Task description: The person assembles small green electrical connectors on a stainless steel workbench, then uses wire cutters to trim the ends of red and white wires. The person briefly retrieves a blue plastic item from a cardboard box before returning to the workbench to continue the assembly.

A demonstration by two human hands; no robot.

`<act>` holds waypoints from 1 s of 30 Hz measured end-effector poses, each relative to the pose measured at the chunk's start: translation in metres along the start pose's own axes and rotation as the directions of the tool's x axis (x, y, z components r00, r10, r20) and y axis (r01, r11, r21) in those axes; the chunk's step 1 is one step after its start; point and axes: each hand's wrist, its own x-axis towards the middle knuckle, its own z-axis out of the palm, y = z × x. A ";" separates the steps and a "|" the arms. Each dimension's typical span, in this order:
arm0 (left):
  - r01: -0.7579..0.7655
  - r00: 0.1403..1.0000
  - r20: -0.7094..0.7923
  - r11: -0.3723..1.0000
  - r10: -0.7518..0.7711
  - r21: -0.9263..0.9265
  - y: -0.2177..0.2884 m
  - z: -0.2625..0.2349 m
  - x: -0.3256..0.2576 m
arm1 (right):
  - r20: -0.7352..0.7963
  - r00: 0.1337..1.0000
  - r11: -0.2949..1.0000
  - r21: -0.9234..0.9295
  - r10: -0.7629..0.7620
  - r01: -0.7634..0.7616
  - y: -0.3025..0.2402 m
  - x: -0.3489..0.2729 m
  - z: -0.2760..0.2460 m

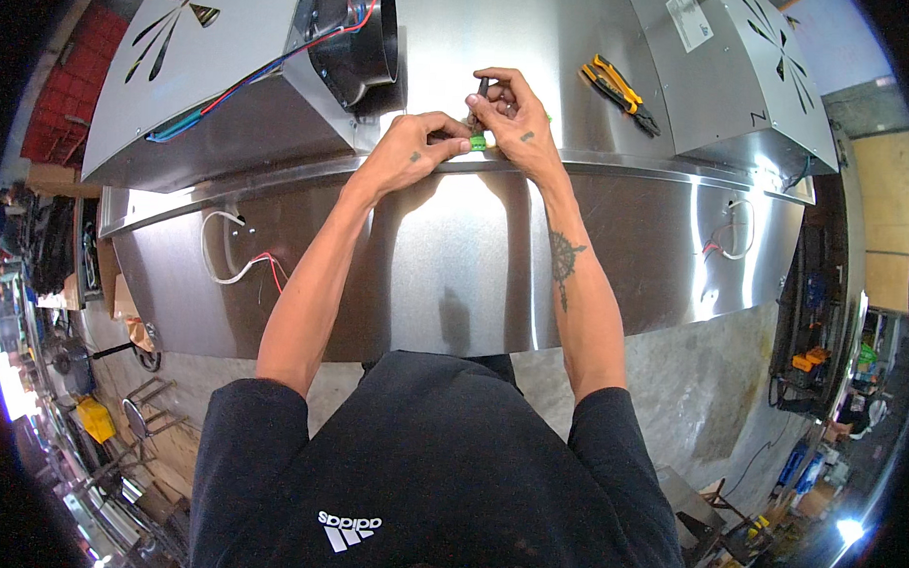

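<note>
Both my hands meet over the near ledge of a stainless steel panel (432, 58). The fingers of my left hand (407, 154) are closed on a small bright green piece (478, 143), too small to tell its kind. My right hand (520, 126) pinches a short, dark, slim piece (483, 87) that stands up between thumb and fingers. Its lower end is hidden by the fingers, close above the green piece. Beyond my right hand, yellow-and-black pliers (619, 92) lie on the steel, touched by neither hand.
A grey metal box with a black round duct outlet (368, 41) and red and blue wires (282, 63) stands at left. Another grey box (732, 83) stands at right. White cables (220, 261) with red ends come out of the steel front. Shelving and tools line both sides.
</note>
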 end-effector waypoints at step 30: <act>0.004 0.999 0.050 1.000 -0.004 0.004 -0.016 0.003 0.001 | 0.131 0.990 0.991 0.127 -0.055 0.038 0.010 -0.003 -0.002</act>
